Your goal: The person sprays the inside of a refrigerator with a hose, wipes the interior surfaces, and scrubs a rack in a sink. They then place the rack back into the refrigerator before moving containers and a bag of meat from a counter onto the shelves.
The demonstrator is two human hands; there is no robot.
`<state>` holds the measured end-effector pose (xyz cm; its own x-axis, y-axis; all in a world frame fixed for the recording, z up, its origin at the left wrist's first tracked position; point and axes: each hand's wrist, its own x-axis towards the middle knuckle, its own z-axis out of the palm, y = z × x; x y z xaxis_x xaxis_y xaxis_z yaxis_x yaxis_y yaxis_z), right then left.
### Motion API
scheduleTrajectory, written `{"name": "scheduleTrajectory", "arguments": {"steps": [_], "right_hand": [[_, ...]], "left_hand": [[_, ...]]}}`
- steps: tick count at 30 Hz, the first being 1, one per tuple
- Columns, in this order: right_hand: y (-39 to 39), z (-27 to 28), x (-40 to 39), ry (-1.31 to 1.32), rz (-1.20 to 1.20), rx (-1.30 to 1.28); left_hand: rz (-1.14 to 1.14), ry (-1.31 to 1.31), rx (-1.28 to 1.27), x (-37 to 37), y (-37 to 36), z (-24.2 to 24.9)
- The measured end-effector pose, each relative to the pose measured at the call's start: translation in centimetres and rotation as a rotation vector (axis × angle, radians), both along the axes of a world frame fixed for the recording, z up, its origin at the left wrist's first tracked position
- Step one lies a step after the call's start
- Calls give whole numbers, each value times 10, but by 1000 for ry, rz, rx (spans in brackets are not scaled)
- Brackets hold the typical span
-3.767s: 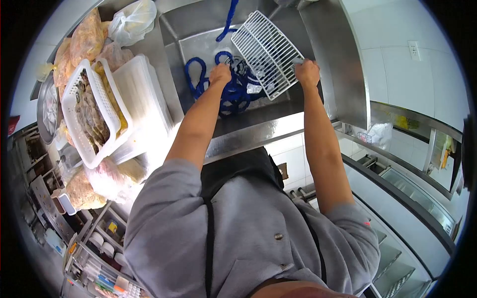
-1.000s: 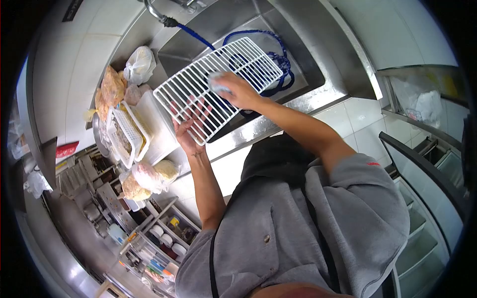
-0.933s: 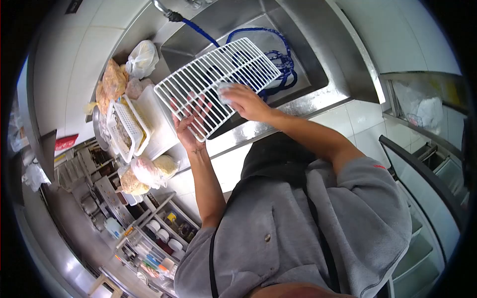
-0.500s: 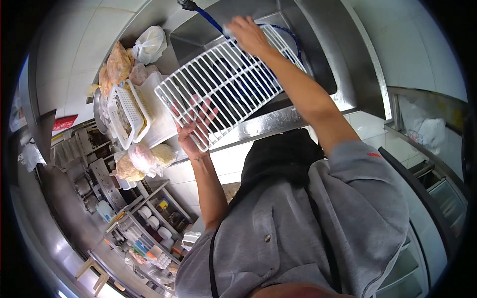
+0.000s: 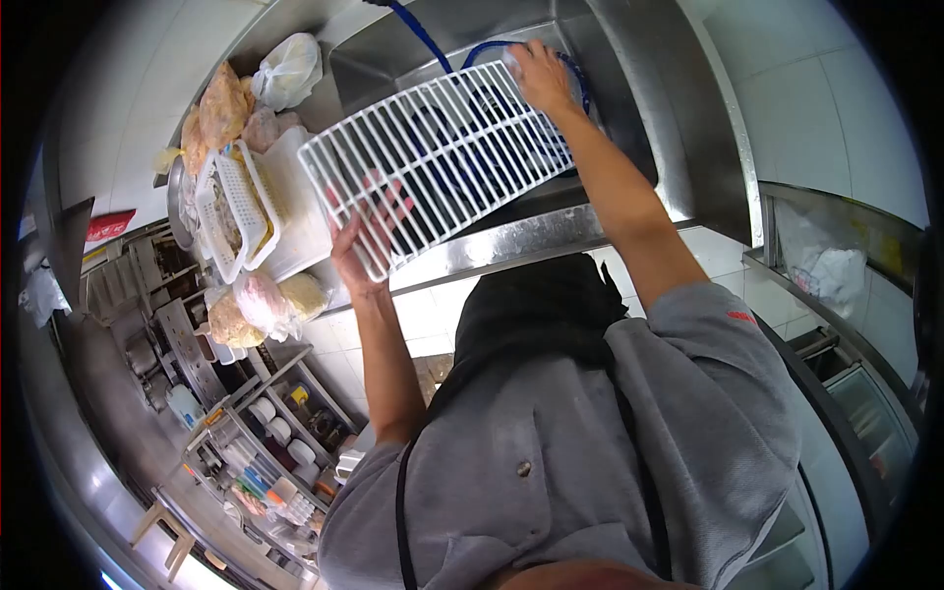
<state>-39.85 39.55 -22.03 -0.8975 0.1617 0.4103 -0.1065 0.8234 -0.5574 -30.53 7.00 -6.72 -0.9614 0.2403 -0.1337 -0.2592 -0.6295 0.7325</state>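
A white wire rack (image 5: 438,147) is held flat above the steel sink (image 5: 629,108). My left hand (image 5: 359,241) grips its near edge from underneath, fingers showing through the bars. My right hand (image 5: 539,74) presses a pale sponge (image 5: 511,61) on the rack's far end. A blue hose (image 5: 413,29) runs from the top of the view down into the basin and coils under the rack.
Left of the sink stand a white lidded tub (image 5: 295,197), a white basket (image 5: 231,211) of food and several plastic bags (image 5: 285,69) of food. Shelves with bottles and cups (image 5: 270,442) lie lower left. A glass-topped cabinet (image 5: 846,393) is at right.
My right hand went with the sponge from the rack's middle up to its far end. The rack, earlier standing in the sink held by both hands, now lies flat on my left hand.
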Motion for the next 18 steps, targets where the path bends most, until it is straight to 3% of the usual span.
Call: {"name": "scheduleTrajectory", "arguments": {"steps": [5,8,9,10,11,13,15,18], "right_hand": [[-40,-75,121,-485,-10,-262],[-55,4,98,-317,45,-347],[-71,44,83,-342,148,-257],[-92,48,69,-122,202,-101],[-120,44,54,-39,96,-139],[-156,81,39,-4,70,-323],[-177,102,54,-18,153,-392],[-183,89,113,-14,185,-385]], "left_hand": [[59,-18,55,-15,1,-18],[56,-3,34,-33,12,-29],[30,-4,67,-36,18,-34],[24,-20,94,-36,28,-33],[11,-38,123,-36,40,-33],[26,-77,17,-40,53,-49],[121,-110,82,-47,64,-67],[102,-126,-121,-43,68,-65]]}}
